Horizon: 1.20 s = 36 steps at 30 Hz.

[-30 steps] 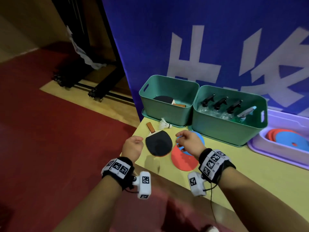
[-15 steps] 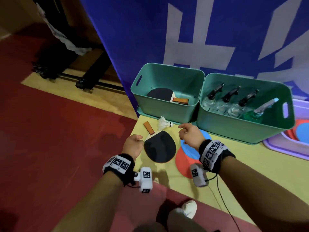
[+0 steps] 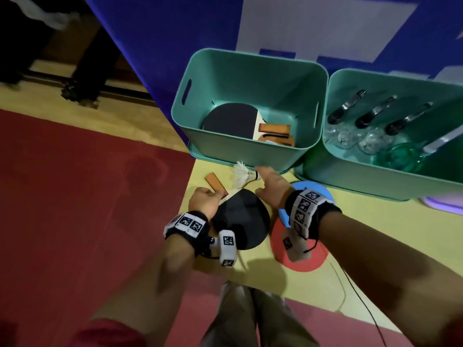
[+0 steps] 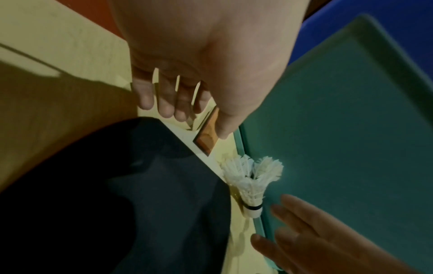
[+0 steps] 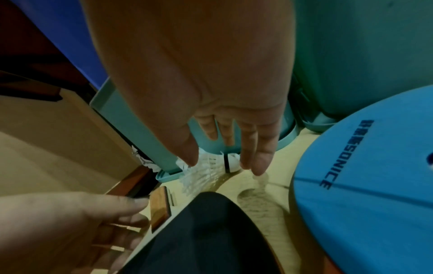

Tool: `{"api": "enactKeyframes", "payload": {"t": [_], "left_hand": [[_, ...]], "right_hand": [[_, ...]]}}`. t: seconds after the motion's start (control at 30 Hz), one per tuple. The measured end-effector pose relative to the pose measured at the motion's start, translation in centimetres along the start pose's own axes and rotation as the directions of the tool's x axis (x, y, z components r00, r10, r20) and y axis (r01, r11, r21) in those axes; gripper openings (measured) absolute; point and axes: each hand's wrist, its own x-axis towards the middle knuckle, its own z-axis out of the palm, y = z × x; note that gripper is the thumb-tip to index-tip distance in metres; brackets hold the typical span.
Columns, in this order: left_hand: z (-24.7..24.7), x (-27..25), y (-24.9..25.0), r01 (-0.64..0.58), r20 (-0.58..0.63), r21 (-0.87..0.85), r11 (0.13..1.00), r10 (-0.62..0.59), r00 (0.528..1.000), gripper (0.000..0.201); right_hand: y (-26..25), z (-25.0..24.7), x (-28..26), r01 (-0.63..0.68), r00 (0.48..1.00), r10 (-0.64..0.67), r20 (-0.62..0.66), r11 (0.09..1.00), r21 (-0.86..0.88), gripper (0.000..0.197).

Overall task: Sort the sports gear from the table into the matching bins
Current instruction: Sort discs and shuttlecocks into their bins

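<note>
A black-faced table tennis paddle (image 3: 240, 221) lies at the yellow table's left corner, its orange handle (image 3: 215, 184) pointing away from me. My left hand (image 3: 213, 196) hangs over the near end of the handle (image 4: 206, 140), fingers loosely bent and thumb against its side, no clear grip. A white shuttlecock (image 3: 243, 175) lies on its side against the left teal bin (image 3: 250, 154). My right hand (image 3: 263, 176) reaches over the shuttlecock (image 5: 211, 166), thumb and straight fingers spread on either side of it, holding nothing. That bin holds other paddles (image 3: 233, 118).
A blue disc (image 3: 318, 191) and a red disc (image 3: 300, 261) lie under my right wrist. The right teal bin (image 3: 375, 179) holds spray bottles (image 3: 370, 118). A purple tray (image 3: 446, 206) shows at far right. Red floor lies left of the table edge.
My right hand has moved forward from the discs to the shuttlecock and spread its fingers. My left hand has shifted onto the paddle handle. The head view has tilted down and closer.
</note>
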Motion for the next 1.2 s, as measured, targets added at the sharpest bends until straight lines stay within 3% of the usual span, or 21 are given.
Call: {"api": "enactKeyframes", "payload": {"t": [0.07,0.23,0.43,0.6,0.93,1.2], "left_hand": [[0.5,1.1,0.1,-0.015,0.0,0.042,0.999,0.015,1.0,0.037],[1.3,2.5,0.8,-0.009,-0.013,0.134,0.991,0.011,1.0,0.047],[1.7,3.1,1.5,0.048,-0.017,0.18,0.983,-0.046,0.999,0.041],[1.6,3.0,1.2,0.053,-0.004,0.121,0.991,-0.052,0.999,0.036],[1.5,1.0,1.0,-0.01,-0.071,-0.025,1.0,0.008,0.997,0.036],[-1.2,-3.8,3.1,-0.18,-0.131,0.012,0.984,0.18,0.975,0.023]], "right_hand": [[-0.1,0.5,1.0,-0.006,0.999,0.007,0.033,0.999,-0.04,0.074],[-0.7,1.1,2.2,-0.077,0.997,0.079,0.025,0.994,-0.072,0.066],[-0.7,1.6,2.7,-0.068,0.997,0.072,0.022,0.986,-0.155,0.049],[-0.7,2.0,2.5,-0.041,0.999,0.041,0.001,0.994,-0.101,0.018],[-0.8,0.9,0.4,-0.02,0.999,0.023,-0.042,0.997,0.073,0.024],[-1.8,-2.5,-4.1,0.141,0.976,-0.102,-0.191,0.969,0.203,0.031]]}}
